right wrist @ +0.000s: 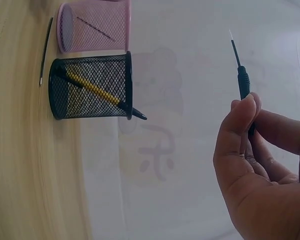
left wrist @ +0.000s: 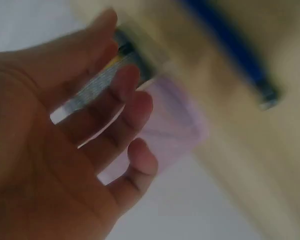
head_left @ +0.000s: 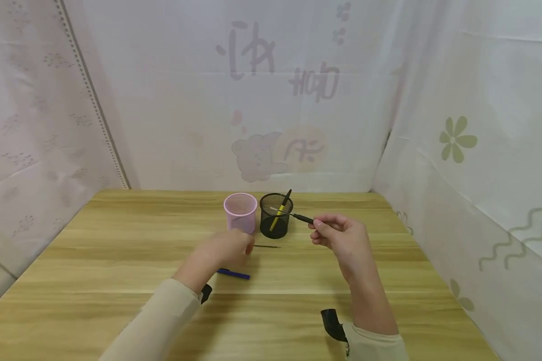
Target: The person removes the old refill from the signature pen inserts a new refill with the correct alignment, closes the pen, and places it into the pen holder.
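Observation:
My right hand pinches a small black-handled screwdriver between thumb and fingers, raised above the table. Its thin shaft points left, across the view of the black mesh pen cup. My left hand is in front of the pink mesh pen cup, its fingers loosely bent and nothing visible in them in the left wrist view. Close by the left fingers, a thin dark rod lies on the table. Nearer to me lies a blue pen, partly hidden by the left hand.
A yellow and black pen leans inside the black cup. Through the pink mesh shows a thin dark stick. The wooden table is bounded by pale printed curtains at the back and sides.

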Action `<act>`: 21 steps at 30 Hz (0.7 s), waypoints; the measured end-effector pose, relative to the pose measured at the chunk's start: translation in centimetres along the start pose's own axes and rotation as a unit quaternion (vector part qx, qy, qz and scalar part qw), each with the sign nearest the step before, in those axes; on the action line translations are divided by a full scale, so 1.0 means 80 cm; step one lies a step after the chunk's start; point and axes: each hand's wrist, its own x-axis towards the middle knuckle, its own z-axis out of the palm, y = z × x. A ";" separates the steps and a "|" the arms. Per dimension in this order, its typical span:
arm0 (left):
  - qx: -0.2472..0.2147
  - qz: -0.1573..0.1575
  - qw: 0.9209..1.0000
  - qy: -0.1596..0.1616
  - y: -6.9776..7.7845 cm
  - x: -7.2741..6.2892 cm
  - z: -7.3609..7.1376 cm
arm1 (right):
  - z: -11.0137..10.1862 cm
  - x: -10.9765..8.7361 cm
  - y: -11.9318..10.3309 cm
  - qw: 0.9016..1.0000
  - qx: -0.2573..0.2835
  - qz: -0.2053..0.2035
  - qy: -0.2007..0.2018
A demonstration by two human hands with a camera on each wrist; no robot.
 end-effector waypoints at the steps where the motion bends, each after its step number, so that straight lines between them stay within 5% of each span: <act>1: 0.000 0.001 1.000 -0.011 -0.002 0.000 0.008 | 0.000 0.000 0.000 1.000 0.000 0.001 -0.001; 5: -0.009 -0.003 0.999 -0.044 -0.007 0.000 0.028 | 0.001 -0.001 -0.001 1.000 -0.002 0.004 -0.006; 21: -0.071 0.021 0.996 -0.040 -0.036 -0.010 0.037 | -0.002 0.002 -0.002 1.000 -0.008 0.002 -0.010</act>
